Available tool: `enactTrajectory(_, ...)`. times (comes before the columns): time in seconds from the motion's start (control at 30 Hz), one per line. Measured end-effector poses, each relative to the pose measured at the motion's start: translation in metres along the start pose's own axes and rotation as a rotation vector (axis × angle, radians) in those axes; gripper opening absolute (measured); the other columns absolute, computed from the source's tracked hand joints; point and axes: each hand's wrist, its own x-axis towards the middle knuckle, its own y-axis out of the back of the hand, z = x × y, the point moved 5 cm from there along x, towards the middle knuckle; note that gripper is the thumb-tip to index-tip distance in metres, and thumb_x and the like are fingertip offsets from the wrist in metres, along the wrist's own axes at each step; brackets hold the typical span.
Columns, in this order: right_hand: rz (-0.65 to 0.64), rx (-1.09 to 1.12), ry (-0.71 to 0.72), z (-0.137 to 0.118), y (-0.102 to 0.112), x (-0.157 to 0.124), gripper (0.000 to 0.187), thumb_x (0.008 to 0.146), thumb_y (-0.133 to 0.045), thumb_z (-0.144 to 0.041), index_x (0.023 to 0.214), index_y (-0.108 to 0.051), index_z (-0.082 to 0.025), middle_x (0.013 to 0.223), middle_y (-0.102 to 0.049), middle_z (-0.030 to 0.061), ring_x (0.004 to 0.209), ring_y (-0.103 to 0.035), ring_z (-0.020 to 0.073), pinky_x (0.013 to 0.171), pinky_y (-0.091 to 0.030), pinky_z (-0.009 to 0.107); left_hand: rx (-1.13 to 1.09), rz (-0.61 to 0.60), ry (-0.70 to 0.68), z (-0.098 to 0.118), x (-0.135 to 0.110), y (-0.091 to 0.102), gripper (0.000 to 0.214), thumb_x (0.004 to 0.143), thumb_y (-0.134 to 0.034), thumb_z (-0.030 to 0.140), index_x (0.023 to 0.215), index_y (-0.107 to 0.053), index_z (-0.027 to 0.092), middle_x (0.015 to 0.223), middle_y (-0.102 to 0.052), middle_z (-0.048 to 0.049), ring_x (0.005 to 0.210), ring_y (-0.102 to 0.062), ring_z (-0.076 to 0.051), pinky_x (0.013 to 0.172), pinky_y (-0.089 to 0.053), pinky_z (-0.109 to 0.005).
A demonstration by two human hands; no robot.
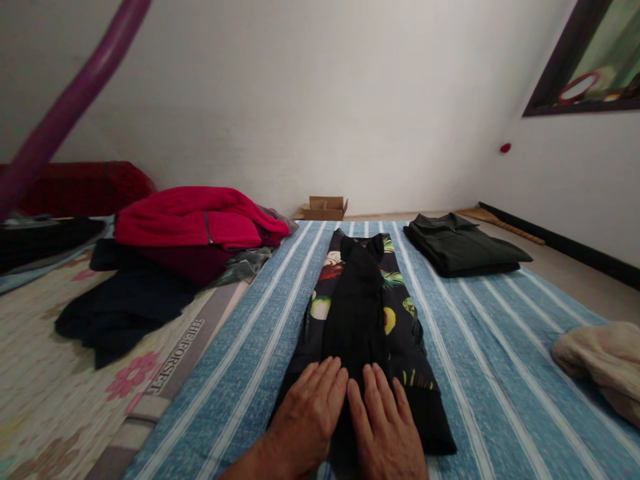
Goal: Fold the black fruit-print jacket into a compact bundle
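Observation:
A black garment with a fruit and leaf print (363, 300) lies folded into a long narrow strip on a blue striped sheet (480, 333). My left hand (307, 417) and my right hand (385, 427) rest flat on its near end, side by side, fingers stretched out and pointing away from me. Neither hand holds anything.
A folded dark green garment (463, 247) lies at the far right of the sheet. A pile with a red fleece (200, 220) and dark clothes (125, 307) sits to the left on a floral mat. A beige cloth (605, 363) lies at right. A small cardboard box (325, 208) stands by the wall.

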Motion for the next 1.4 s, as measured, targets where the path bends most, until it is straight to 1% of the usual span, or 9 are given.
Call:
enactTrajectory(0.27,0.036,0.036,-0.055,0.003,-0.005,0.006,0.038,0.087,-0.03,-0.013,0.109,-0.06,-0.014,0.107,-0.065,0.0152,0.103,-0.057,0.0299,0.086,-0.039,0.046,-0.101,-0.063,0.008,-0.007,0.007,0.004,0.051,0.073,-0.035,0.003,0.122,-0.05,0.007,0.123,-0.058,-0.0171,0.113,-0.055,-0.025,0.093,-0.046,-0.04)
enactTrajectory(0.47,0.017,0.041,0.1,0.017,0.001,0.016,0.039,0.086,-0.027,-0.008,0.109,-0.058,-0.011,0.099,-0.064,0.0165,0.094,-0.058,0.0255,0.081,-0.039,0.04,-0.127,-0.043,0.019,-0.012,0.012,0.013,0.054,0.073,-0.035,0.002,0.125,-0.046,0.011,0.125,-0.057,-0.0142,0.116,-0.052,-0.023,0.097,-0.043,-0.04)
enactTrajectory(0.57,-0.022,0.05,0.114,0.025,0.007,0.024,0.039,0.086,-0.027,-0.008,0.111,-0.056,-0.012,0.099,-0.063,0.015,0.095,-0.056,0.0264,0.085,-0.038,0.043,-0.111,-0.039,0.017,-0.013,0.016,0.019,0.055,0.072,-0.034,0.001,0.124,-0.047,0.01,0.125,-0.057,-0.0143,0.116,-0.052,-0.023,0.097,-0.044,-0.039)
enactTrajectory(0.7,-0.008,0.069,0.079,0.026,0.01,0.028,0.038,0.087,-0.026,-0.009,0.109,-0.057,-0.014,0.095,-0.063,0.0142,0.094,-0.056,0.0275,0.088,-0.037,0.047,-0.093,-0.051,0.01,-0.013,0.019,0.026,0.054,0.071,-0.034,0.0,0.122,-0.048,0.009,0.124,-0.058,-0.0153,0.115,-0.054,-0.023,0.095,-0.045,-0.039)
enactTrajectory(0.83,-0.002,0.08,0.035,0.022,0.003,0.019,0.034,0.088,-0.029,-0.013,0.106,-0.058,-0.016,0.107,-0.062,0.0158,0.104,-0.053,0.0295,0.087,-0.038,0.046,-0.124,-0.109,-0.017,-0.012,0.018,0.028,0.05,0.075,-0.035,0.002,0.123,-0.048,0.012,0.126,-0.056,-0.0132,0.116,-0.052,-0.022,0.097,-0.043,-0.038)
enactTrajectory(0.93,-0.031,0.089,0.03,0.017,-0.006,0.009,0.03,0.088,-0.033,-0.016,0.105,-0.059,-0.017,0.112,-0.061,0.0137,0.108,-0.051,0.0307,0.09,-0.037,0.049,-0.133,-0.123,-0.044,-0.01,0.015,0.024,0.047,0.08,-0.035,0.003,0.124,-0.049,0.013,0.127,-0.055,-0.0124,0.118,-0.05,-0.021,0.099,-0.041,-0.037)
enactTrajectory(1.07,-0.012,0.079,0.014,0.008,-0.012,-0.003,0.03,0.087,-0.035,-0.017,0.102,-0.061,-0.016,0.107,-0.064,0.0138,0.108,-0.053,0.0325,0.093,-0.034,0.054,-0.098,-0.074,-0.07,-0.006,0.007,0.014,0.043,0.082,-0.035,0.003,0.121,-0.051,0.012,0.125,-0.057,-0.0138,0.116,-0.053,-0.022,0.096,-0.044,-0.037)
enactTrajectory(1.23,0.1,0.102,0.009,-0.002,-0.011,-0.008,0.034,0.088,-0.03,-0.016,0.098,-0.063,-0.011,0.104,-0.065,0.018,0.113,-0.051,0.0332,0.095,-0.037,0.051,-0.033,-0.004,-0.107,-0.001,-0.001,0.008,0.043,0.08,-0.035,0.002,0.119,-0.053,0.009,0.123,-0.058,-0.0168,0.115,-0.054,-0.025,0.092,-0.047,-0.038)
enactTrajectory(1.4,0.112,0.113,-0.007,-0.001,-0.008,-0.008,0.033,0.089,-0.031,-0.018,0.098,-0.063,-0.014,0.103,-0.065,0.0173,0.112,-0.052,0.0333,0.094,-0.038,0.054,-0.029,0.043,-0.097,0.001,-0.006,0.008,0.042,0.08,-0.036,0.003,0.118,-0.054,0.009,0.123,-0.058,-0.0171,0.118,-0.051,-0.026,0.093,-0.048,-0.039)
